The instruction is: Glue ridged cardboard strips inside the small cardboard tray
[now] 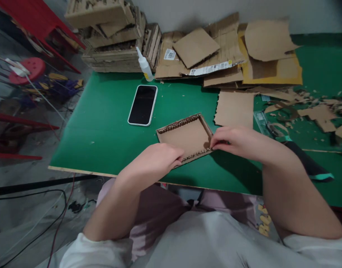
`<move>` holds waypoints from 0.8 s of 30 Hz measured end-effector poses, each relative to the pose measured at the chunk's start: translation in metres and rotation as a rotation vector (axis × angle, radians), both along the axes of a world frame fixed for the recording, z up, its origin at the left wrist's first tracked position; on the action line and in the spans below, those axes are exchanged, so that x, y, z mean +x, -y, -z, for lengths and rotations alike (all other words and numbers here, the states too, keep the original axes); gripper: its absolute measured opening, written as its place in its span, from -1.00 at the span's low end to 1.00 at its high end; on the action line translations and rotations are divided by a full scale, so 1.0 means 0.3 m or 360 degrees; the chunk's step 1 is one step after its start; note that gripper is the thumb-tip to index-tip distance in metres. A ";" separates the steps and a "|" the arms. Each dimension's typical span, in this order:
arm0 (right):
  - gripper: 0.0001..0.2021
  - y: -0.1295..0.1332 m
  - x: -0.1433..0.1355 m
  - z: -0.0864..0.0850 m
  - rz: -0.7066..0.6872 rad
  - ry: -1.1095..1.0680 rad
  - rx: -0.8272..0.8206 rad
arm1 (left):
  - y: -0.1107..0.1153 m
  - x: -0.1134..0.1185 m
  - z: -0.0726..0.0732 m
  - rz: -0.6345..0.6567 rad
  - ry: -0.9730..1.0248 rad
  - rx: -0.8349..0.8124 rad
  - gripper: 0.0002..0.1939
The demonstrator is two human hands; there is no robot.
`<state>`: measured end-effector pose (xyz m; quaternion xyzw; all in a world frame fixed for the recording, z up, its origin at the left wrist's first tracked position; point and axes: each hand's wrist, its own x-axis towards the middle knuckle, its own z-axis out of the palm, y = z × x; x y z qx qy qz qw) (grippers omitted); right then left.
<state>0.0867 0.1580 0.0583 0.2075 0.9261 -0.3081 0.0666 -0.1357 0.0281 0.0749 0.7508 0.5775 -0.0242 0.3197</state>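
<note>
A shallow cardboard tray with low corrugated walls lies tilted in angle on the green table, close to its front edge. My left hand is closed on the tray's near wall at the left, its fingertips partly hidden behind the hand. At the near right corner, my right hand pinches the tray's wall between thumb and fingers. Just beyond the right hand lies a flat cardboard square with a ragged left edge.
A phone and a white glue bottle are at the back left. Stacked cardboard trays and flat cardboard sheets line the wall. Cardboard scraps and a black cutter-like tool with teal ends lie to the right.
</note>
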 end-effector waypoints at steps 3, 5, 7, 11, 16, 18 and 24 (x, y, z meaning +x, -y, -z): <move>-0.85 0.000 -0.004 0.002 0.0006 0.0035 -0.0028 | -0.002 -0.001 0.006 0.0001 0.0011 -0.0016 -0.81; -0.85 -0.001 -0.006 0.004 0.0006 0.0053 -0.0045 | -0.002 0.000 0.007 -0.0001 0.0010 -0.0016 -0.82; -0.84 -0.003 -0.006 0.005 0.0014 0.0064 -0.0039 | -0.001 0.002 0.006 -0.0004 -0.0003 -0.0011 -0.82; -0.84 -0.006 -0.004 0.005 0.0012 0.0048 -0.0018 | 0.003 0.007 -0.004 -0.0002 -0.0051 0.0021 -0.82; -0.85 0.012 -0.013 -0.006 -0.0035 -0.0080 -0.0005 | 0.010 0.018 -0.025 0.0007 -0.0100 0.0066 -0.85; -0.85 0.028 -0.021 -0.010 -0.0108 -0.0136 0.0041 | 0.010 0.030 -0.029 0.0023 -0.0147 0.0103 -0.84; -0.91 0.072 -0.045 -0.001 -0.0241 -0.0179 0.0255 | 0.007 0.073 -0.009 0.0108 -0.0323 0.0162 -0.87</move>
